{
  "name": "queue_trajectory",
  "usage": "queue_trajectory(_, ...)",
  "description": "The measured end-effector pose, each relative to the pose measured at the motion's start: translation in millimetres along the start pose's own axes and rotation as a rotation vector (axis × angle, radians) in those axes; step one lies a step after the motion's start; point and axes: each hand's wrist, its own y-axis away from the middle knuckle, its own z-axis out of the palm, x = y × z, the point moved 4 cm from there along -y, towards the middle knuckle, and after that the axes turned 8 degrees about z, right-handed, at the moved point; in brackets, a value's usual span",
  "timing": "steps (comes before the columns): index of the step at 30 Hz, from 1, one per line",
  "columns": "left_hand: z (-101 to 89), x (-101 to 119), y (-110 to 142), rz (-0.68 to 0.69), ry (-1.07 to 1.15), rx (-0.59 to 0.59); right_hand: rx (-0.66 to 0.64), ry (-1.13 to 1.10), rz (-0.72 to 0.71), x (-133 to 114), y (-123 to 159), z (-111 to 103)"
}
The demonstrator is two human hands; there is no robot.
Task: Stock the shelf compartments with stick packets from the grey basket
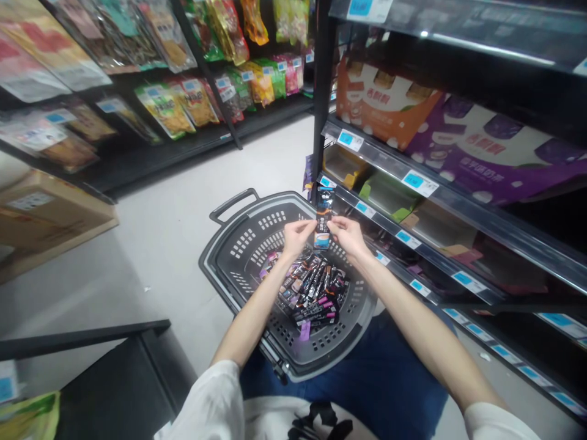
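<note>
A slim black sachet with orange and blue print stands upright between my two hands, above the far right part of a grey shopping basket. My left hand pinches the sachet's left edge with thumb and finger. On the opposite edge, my right hand grips it the same way. Below, inside the basket, lies a loose heap of similar dark sachets, some with purple or pink ends. My forearms cover parts of the basket's sides.
Close on the right stands a shelf rack with price tags, orange and purple boxes and open display trays. Bagged snacks fill the shelves at far left. A cardboard box sits at left; a black shelf edge juts in lower left.
</note>
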Motion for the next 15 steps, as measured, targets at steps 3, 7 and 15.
queue_trajectory(3,0.4,0,-1,0.000,0.011,-0.015,0.001,-0.057,0.069,0,3,1)
queue_trajectory(7,0.7,11,-2,0.041,0.000,0.010,0.029,-0.186,0.134,-2,6,1)
queue_trajectory(15,-24.5,161,39,1.041,-0.098,0.469,0.053,-0.237,0.111,-8,-2,1)
